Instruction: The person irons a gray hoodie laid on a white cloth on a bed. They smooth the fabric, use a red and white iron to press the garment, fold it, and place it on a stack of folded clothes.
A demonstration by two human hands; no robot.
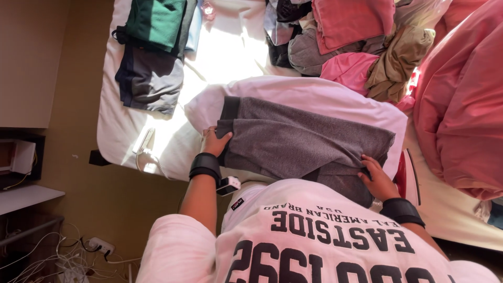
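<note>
Grey garment [304,141] lies folded on a white pillow [314,91] on the bed [230,47]. Left hand [214,142] clamps its dark-banded end; right hand [378,179] pinches the other edge. Folded green and grey clothes [152,47] and a pink pile [356,42] lie beyond.

White bed [225,50] (folded clothes [152,57])

The grey garment [304,144] is thick, matt, slightly fuzzy knit cloth with a darker smooth band at one end. Beneath it the pillow [314,94] is smooth pale cotton. Beyond the garment, the pile [356,47] is soft matt cloth. Beside it, the duvet [463,105] looks smooth and crumpled.
</note>
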